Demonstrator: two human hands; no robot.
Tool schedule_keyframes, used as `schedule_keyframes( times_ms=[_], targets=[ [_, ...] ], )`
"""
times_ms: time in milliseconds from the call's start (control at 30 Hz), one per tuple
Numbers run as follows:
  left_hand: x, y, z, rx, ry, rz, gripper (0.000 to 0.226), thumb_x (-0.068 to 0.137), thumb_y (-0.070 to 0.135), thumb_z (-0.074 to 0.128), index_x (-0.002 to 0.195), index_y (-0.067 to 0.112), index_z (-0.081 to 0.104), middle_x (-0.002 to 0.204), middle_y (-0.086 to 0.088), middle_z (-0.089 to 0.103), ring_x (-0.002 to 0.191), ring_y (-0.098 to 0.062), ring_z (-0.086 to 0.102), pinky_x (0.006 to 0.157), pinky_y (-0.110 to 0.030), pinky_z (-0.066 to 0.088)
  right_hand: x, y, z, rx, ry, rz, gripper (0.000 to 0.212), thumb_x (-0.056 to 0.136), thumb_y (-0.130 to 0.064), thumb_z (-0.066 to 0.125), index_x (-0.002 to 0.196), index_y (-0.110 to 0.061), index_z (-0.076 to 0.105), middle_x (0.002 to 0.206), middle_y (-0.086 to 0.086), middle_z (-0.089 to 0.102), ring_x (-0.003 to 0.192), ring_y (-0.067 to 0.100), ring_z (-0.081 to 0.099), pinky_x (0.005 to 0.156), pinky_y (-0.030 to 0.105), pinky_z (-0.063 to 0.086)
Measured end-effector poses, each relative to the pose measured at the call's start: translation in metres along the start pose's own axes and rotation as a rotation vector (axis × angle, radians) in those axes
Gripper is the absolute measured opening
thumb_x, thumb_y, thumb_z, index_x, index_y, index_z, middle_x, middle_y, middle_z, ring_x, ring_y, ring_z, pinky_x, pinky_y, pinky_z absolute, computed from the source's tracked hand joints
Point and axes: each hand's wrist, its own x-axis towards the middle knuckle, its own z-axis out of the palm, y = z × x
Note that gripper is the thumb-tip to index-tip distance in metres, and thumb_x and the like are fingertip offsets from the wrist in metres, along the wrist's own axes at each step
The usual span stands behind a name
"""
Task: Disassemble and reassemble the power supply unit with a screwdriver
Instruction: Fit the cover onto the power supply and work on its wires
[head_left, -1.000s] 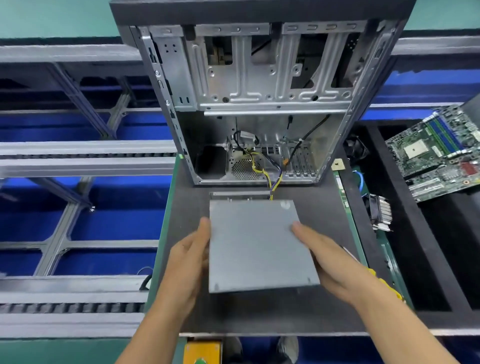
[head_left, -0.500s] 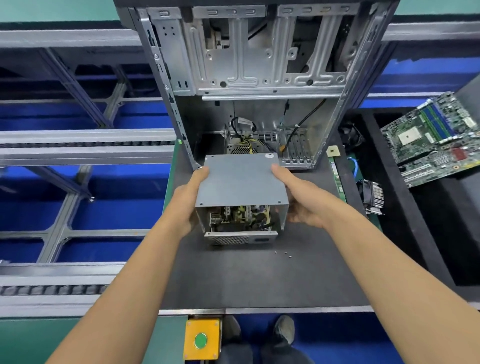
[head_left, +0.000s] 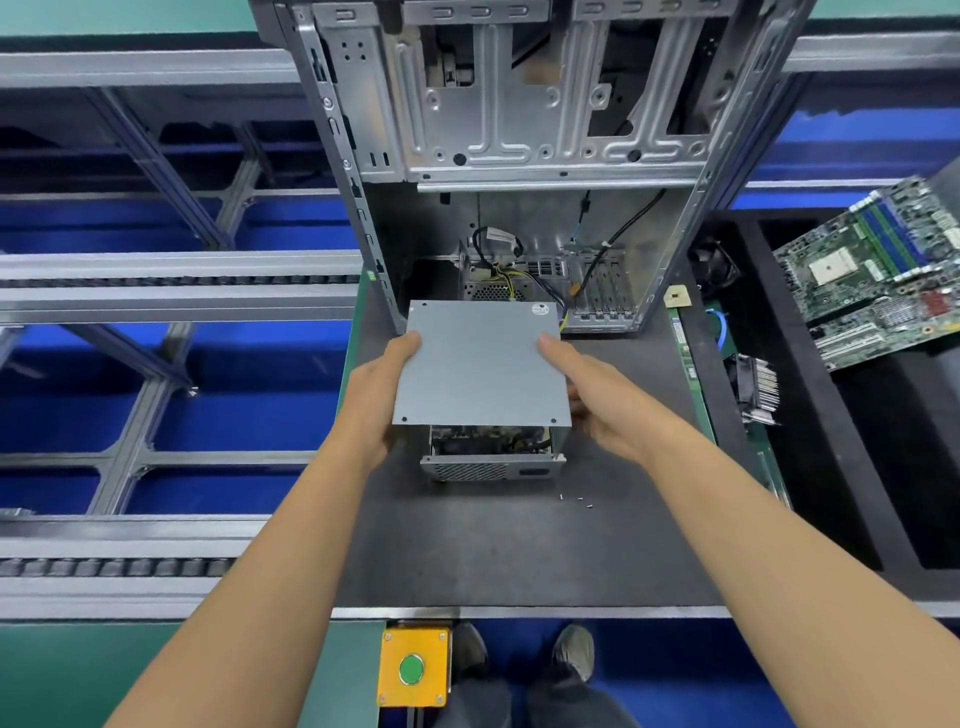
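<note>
Power supply unit (head_left: 491, 457) on tabletop (head_left: 519, 551), grey cover (head_left: 480, 366) gripped by fingers of left hand (head_left: 374, 395) and right hand (head_left: 597, 400). Open computer case (head_left: 519, 156) directly behind; loose screws (head_left: 576, 500) nearby.

Bench surroundings: case, boards, button box

An open metal computer case (head_left: 524, 130) stands upright at the far end of the dark table (head_left: 519, 551), cables hanging inside it. To the right, two green motherboards (head_left: 878, 275) lie tilted in a black tray (head_left: 810, 467), with a finned heatsink (head_left: 759, 387) near them. Grey conveyor rails (head_left: 171, 283) run along the left over blue bins. A yellow box with a green button (head_left: 412, 669) sits at the near edge.
</note>
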Motion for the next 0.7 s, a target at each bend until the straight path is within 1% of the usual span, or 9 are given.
schedule_keyframes(
  times_ms=[67,133,267,333,367,433,533,633,700],
  targets=[
    [0.000,-0.003,-0.002,-0.019,-0.009,-0.009,0.032,0.091,0.045,0.064,0.103,0.017,0.072,0.094,-0.003,0.078,0.077,-0.019,0.075,0.063,-0.028,0.056,-0.001,0.000,0.002,-0.025,0.012,-0.008,0.056,0.085,-0.068,0.056,0.112,-0.021,0.070,0.104,0.000,0.076,0.093,0.019,0.068,0.090,0.035,0.046],
    [0.000,-0.006,-0.003,-0.045,-0.017,-0.014,0.032,0.092,0.045,0.063,0.105,0.017,0.071,0.094,-0.003,0.078,0.078,-0.019,0.074,0.061,-0.027,0.056,-0.001,-0.002,0.002,-0.044,0.027,-0.028,0.057,0.087,-0.067,0.055,0.114,-0.019,0.069,0.104,-0.001,0.076,0.101,0.021,0.069,0.096,0.037,0.045],
    [0.000,-0.009,0.000,-0.089,-0.006,-0.027,0.030,0.092,0.045,0.063,0.105,0.018,0.070,0.091,0.000,0.078,0.077,-0.017,0.074,0.060,-0.027,0.055,-0.002,-0.010,0.002,-0.044,0.027,-0.050,0.054,0.089,-0.063,0.057,0.116,-0.017,0.067,0.103,-0.001,0.076,0.087,0.013,0.068,0.083,0.029,0.046],
    [0.001,-0.010,0.002,-0.100,0.004,-0.032,0.030,0.092,0.045,0.063,0.105,0.018,0.070,0.091,0.000,0.077,0.078,-0.018,0.074,0.061,-0.028,0.054,-0.001,-0.010,0.001,-0.047,0.027,-0.036,0.057,0.088,-0.063,0.059,0.120,-0.016,0.064,0.107,0.002,0.075,0.091,0.016,0.067,0.083,0.030,0.047],
    [0.001,-0.010,0.003,-0.104,0.005,-0.034,0.031,0.092,0.045,0.063,0.106,0.018,0.070,0.093,-0.001,0.077,0.079,-0.018,0.074,0.062,-0.028,0.054,-0.001,-0.009,0.000,-0.046,0.034,-0.033,0.057,0.087,-0.063,0.059,0.121,-0.017,0.063,0.109,0.003,0.075,0.094,0.019,0.068,0.084,0.032,0.049],
    [0.002,-0.012,0.004,-0.104,0.001,-0.030,0.031,0.092,0.045,0.063,0.106,0.018,0.070,0.094,-0.002,0.077,0.080,-0.019,0.074,0.059,-0.027,0.054,0.000,-0.007,-0.003,-0.035,0.056,-0.030,0.058,0.086,-0.064,0.061,0.121,-0.018,0.063,0.109,0.002,0.075,0.103,0.024,0.068,0.094,0.037,0.050],
    [0.002,-0.016,0.005,-0.098,0.005,-0.023,0.032,0.091,0.046,0.064,0.105,0.017,0.070,0.092,-0.001,0.078,0.075,-0.019,0.074,0.053,-0.025,0.053,0.000,-0.003,-0.005,-0.021,0.066,-0.039,0.064,0.082,-0.066,0.063,0.124,-0.019,0.060,0.108,0.001,0.075,0.110,0.029,0.066,0.105,0.044,0.045],
    [0.002,-0.019,0.004,-0.102,0.016,-0.030,0.034,0.088,0.047,0.065,0.105,0.018,0.071,0.091,-0.001,0.077,0.074,-0.020,0.074,0.049,-0.025,0.052,0.001,0.002,-0.004,-0.008,0.074,-0.067,0.072,0.078,-0.068,0.065,0.127,-0.016,0.058,0.112,0.003,0.074,0.110,0.027,0.067,0.107,0.049,0.043],
    [0.002,-0.020,0.003,-0.099,0.020,-0.028,0.034,0.087,0.048,0.066,0.103,0.019,0.072,0.094,-0.001,0.078,0.078,-0.020,0.074,0.052,-0.027,0.053,0.000,0.005,-0.004,-0.014,0.066,-0.078,0.075,0.076,-0.069,0.066,0.129,-0.016,0.057,0.114,0.002,0.073,0.110,0.025,0.067,0.108,0.048,0.043]
  ],
)
